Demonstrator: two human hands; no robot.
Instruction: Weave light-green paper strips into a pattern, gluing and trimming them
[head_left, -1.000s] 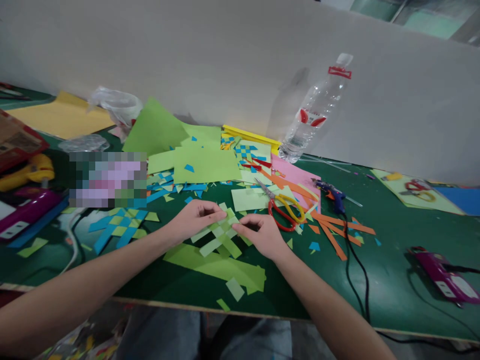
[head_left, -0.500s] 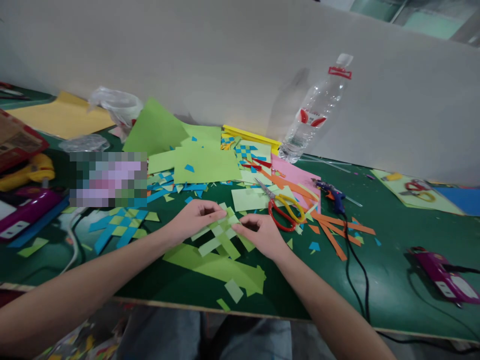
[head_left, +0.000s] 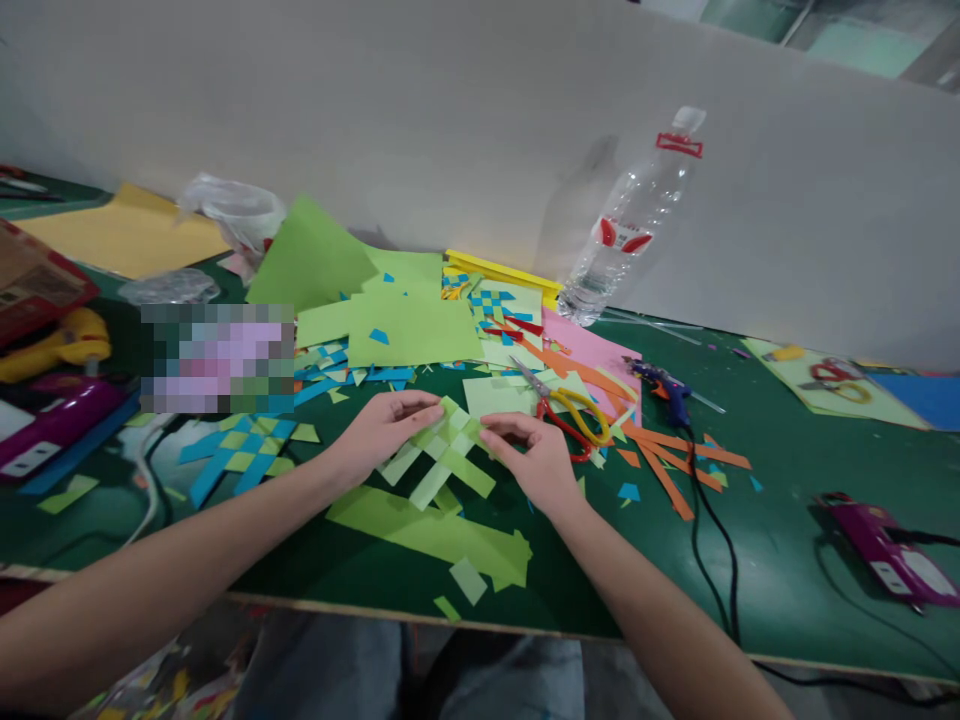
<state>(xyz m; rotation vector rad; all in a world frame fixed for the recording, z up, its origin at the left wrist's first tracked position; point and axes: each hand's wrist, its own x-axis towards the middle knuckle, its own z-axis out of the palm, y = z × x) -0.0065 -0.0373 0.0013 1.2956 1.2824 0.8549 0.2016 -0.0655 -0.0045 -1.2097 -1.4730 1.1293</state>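
Note:
A small woven mat of light and darker green paper strips (head_left: 444, 442) is held up between my hands, its loose strip ends pointing down toward me. My left hand (head_left: 386, 430) pinches its upper left edge with thumb and fingers. At the right edge, my right hand (head_left: 534, 455) has thumb and forefinger closed on the paper. Below the mat a green paper offcut (head_left: 435, 530) lies on the table, with a pale green scrap (head_left: 469, 581) beside it. Red-and-yellow-handled scissors (head_left: 574, 415) lie just beyond my right hand.
On the green table (head_left: 757, 560) lie a blue-and-green woven piece (head_left: 244, 450), orange strips (head_left: 675, 460), a glue gun (head_left: 664, 390) with a black cord, and a purple power strip (head_left: 889, 550). Green sheets (head_left: 416, 330) and a plastic bottle (head_left: 637, 220) stand toward the wall.
The woven mat has turned and tilted a little in my hands, showing more of its checkered face. My left hand has moved slightly left, my right hand slightly right.

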